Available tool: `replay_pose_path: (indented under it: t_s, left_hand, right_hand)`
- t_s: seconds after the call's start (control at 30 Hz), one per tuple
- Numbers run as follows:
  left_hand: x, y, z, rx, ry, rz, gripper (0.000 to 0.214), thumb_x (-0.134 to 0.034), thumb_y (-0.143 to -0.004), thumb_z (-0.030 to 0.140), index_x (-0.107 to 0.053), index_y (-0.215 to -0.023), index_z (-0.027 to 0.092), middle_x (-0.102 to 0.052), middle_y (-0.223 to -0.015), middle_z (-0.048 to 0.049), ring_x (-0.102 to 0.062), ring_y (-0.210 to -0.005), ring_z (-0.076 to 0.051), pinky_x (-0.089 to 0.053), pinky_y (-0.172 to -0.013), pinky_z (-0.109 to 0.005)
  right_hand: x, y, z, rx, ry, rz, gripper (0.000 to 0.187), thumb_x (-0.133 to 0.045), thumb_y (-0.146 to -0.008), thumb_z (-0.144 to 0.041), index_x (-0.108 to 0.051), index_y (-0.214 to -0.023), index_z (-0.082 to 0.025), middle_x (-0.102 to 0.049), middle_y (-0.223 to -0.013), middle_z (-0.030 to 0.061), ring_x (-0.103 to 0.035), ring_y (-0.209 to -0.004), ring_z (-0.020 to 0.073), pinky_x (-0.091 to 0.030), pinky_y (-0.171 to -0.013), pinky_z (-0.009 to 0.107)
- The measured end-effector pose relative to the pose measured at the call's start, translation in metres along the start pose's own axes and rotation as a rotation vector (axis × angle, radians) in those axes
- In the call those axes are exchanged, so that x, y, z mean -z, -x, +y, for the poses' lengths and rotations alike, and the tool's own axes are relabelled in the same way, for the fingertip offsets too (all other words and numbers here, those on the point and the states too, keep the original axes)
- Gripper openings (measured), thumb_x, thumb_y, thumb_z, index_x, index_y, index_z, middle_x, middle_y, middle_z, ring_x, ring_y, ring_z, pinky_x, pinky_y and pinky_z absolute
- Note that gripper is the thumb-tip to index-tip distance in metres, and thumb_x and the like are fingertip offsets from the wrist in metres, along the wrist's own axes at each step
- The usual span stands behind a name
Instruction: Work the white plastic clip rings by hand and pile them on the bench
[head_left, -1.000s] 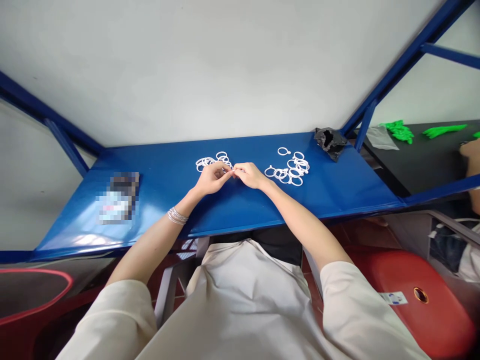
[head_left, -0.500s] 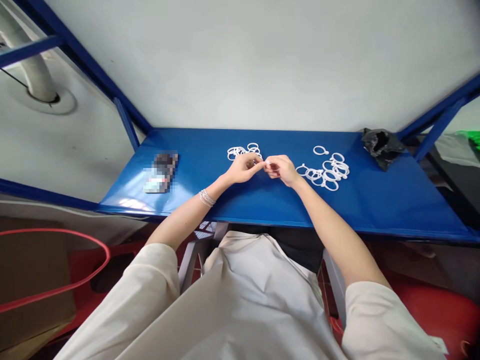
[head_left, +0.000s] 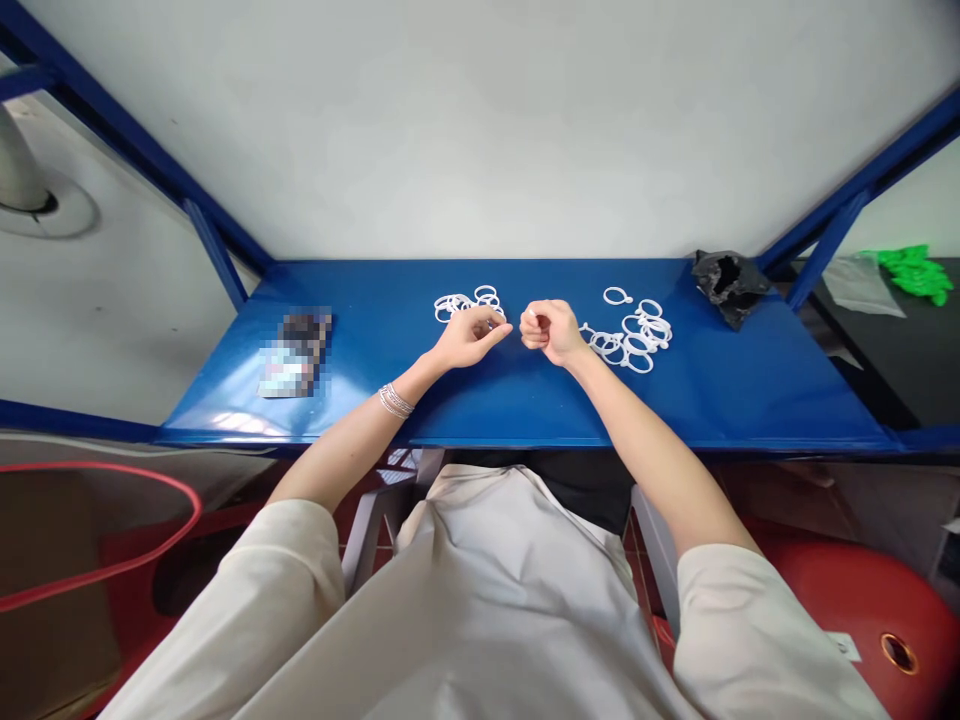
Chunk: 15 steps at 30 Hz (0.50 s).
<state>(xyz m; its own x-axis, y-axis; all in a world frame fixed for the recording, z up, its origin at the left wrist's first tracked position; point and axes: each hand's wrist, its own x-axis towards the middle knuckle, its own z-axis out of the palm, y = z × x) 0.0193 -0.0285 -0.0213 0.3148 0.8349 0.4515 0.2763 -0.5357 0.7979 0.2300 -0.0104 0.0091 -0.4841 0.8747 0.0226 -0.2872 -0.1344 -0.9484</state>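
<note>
Over the middle of the blue table, my left hand (head_left: 469, 338) is closed in a loose curl, thumb close to the fingertips. Whatever it may hold does not show clearly. Just behind it lies a small pile of white plastic rings (head_left: 452, 305), partly covered by the hand. A short gap separates it from my right hand (head_left: 551, 332), which is closed like a fist. A small white piece (head_left: 534, 315) shows at its finger and thumb; the rest is hidden. To the right of that hand spreads a larger group of white rings (head_left: 637, 342), each with a small eyelet.
A blurred-out flat object (head_left: 296, 355) lies on the left of the blue table (head_left: 525, 412). At the back right sits a crumpled black plastic bag (head_left: 729, 288). Blue frame posts (head_left: 214, 252) flank both ends, and a white wall rises behind.
My hands were touching at the fingertips and have now come apart. My right hand's fingers have curled in more. The camera view has shifted a little to the right.
</note>
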Motion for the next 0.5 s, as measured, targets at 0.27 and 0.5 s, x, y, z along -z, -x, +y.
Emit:
replay_pose_path:
  t_s: [0.27,0.5]
  left_hand:
    - [0.007,-0.002,-0.005,0.036,-0.027,0.011,0.049,-0.08,-0.097,0.066,-0.075,-0.096,0.017,-0.072,-0.072,-0.0032,-0.051,-0.047,-0.007,-0.036,-0.046,-0.023]
    - [0.007,-0.001,-0.011,0.129,0.079,0.013,0.051,-0.084,-0.095,0.061,-0.077,-0.122,0.018,-0.082,-0.085,-0.0081,-0.07,-0.057,-0.014,-0.054,-0.053,-0.025]
  right_hand:
    - [-0.002,-0.006,0.027,0.164,0.538,0.019,0.033,-0.063,-0.093,-0.046,-0.063,-0.072,-0.021,-0.06,-0.062,0.0005,-0.051,-0.059,0.0131,-0.036,-0.055,0.026]
    - [0.002,-0.007,0.032,0.152,0.598,-0.044,0.027,-0.052,-0.11,-0.051,-0.056,-0.112,-0.025,-0.07,-0.076,-0.0031,-0.064,-0.07,0.0171,-0.048,-0.072,0.029]
